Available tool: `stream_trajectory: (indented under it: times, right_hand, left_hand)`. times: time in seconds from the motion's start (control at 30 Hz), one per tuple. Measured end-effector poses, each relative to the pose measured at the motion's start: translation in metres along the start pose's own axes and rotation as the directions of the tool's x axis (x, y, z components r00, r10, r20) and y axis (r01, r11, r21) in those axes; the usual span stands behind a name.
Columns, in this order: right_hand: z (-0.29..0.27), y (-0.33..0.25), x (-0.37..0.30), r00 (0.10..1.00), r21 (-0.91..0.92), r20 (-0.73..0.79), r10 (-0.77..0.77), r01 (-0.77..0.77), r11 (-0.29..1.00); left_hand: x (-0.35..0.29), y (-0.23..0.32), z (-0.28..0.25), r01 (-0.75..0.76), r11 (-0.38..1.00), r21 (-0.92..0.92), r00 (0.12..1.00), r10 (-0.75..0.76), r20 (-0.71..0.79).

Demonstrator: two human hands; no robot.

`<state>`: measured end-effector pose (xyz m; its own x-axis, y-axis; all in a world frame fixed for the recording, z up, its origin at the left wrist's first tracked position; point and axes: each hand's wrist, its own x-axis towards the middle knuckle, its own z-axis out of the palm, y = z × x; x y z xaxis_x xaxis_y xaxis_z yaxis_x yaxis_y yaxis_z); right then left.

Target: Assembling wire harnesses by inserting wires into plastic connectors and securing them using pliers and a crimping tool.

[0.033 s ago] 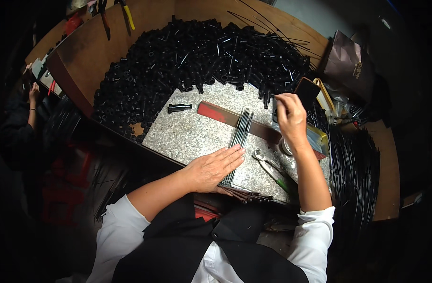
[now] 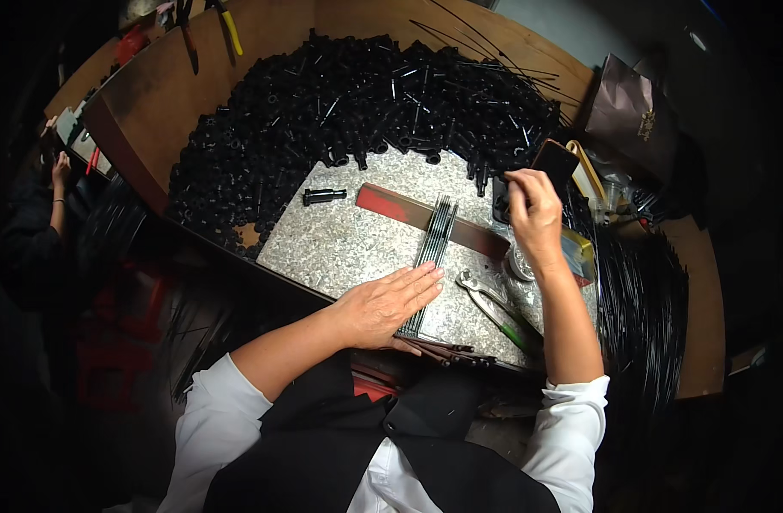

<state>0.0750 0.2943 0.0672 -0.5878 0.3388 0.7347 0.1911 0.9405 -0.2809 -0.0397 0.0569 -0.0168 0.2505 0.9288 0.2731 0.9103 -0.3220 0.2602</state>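
Note:
My left hand (image 2: 390, 309) lies flat, fingers stretched, across a bundle of thin dark rods (image 2: 437, 235). The rods rest over a flat red and brown bar (image 2: 391, 205) on the speckled worktop (image 2: 314, 248). Over the right side, my right hand (image 2: 537, 214) is raised with its fingers curled together. Whatever may be between those fingertips is hidden; a dark flat object (image 2: 499, 201) shows just beside them. Green-handled pincers (image 2: 485, 303) lie between my two arms. A single black tubular part (image 2: 325, 197) sits left of the bar.
A large heap of black tubular parts (image 2: 357, 103) fills the back, against a wooden rim (image 2: 229, 64). At right are a phone (image 2: 556, 162), a paper bag (image 2: 631, 120), a round container (image 2: 520, 263) and long black rods (image 2: 644, 316). Another person's hand (image 2: 61, 171) shows far left.
My right hand has shifted slightly to the right. My left hand stays on the rods.

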Motion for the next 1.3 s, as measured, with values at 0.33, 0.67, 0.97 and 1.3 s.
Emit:
stream_trajectory:
  times: [0.33,0.67,0.97,1.3]
  right_hand:
    - [-0.086,0.110,-0.037,0.797,-0.595,0.331,0.506,-0.240,0.767]
    - [-0.095,0.145,-0.072,0.746,-0.705,0.397,0.535,-0.126,0.698]
    - [-0.099,0.090,-0.055,0.919,-0.598,0.275,0.283,-0.068,0.799]
    - [0.022,0.023,-0.045,0.896,-0.195,0.439,-0.067,0.168,0.966]
  left_hand:
    - [0.002,0.003,-0.004,0.003,1.000,-0.009,0.999,-0.003,0.034]
    - [0.005,0.004,0.000,0.010,1.000,0.021,0.998,-0.011,0.057]
    - [0.005,0.001,0.005,-0.009,0.990,0.144,0.999,0.004,0.033]
    - [0.007,0.005,0.008,0.040,0.981,0.192,0.999,-0.041,0.001]
